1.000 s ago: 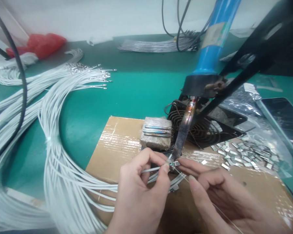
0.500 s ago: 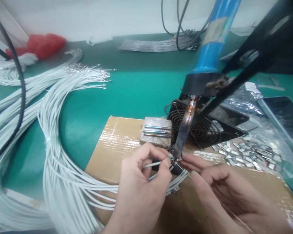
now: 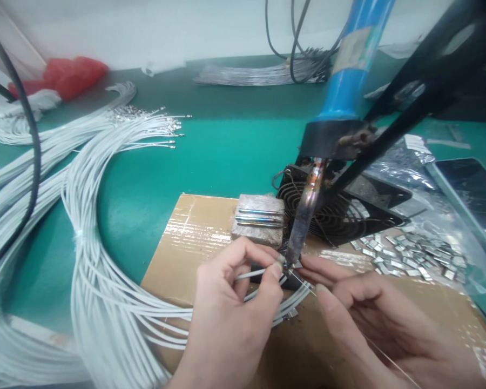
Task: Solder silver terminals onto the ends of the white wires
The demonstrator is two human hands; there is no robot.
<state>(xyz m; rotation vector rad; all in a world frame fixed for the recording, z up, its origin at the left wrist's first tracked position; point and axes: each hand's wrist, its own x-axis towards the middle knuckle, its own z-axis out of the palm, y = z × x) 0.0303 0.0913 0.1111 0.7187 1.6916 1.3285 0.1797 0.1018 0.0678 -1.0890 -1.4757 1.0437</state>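
Observation:
My left hand [image 3: 238,302] pinches the end of a white cable [image 3: 249,274] between thumb and forefinger, under the tip of a soldering iron [image 3: 303,227]. The iron has a blue handle and hangs in a black stand, tip pointing down. From the right, my right hand [image 3: 368,313] grips a thin strand of solder wire [image 3: 378,351], whose end reaches the iron's tip. The joint at the tip is small and partly hidden by my fingers. More white cables with metal connectors [image 3: 290,313] lie beneath and behind my left hand.
Large bundles of white cable [image 3: 85,216] cover the left side. A grey block [image 3: 259,216] sits on cardboard [image 3: 178,243]. Behind the iron stands a black fan [image 3: 344,210]. Small metal connector shells [image 3: 413,256] are piled right, near a phone-like device [image 3: 473,194].
Almost nothing differs. The whole view has shifted very slightly; both hands keep their hold at the iron's tip.

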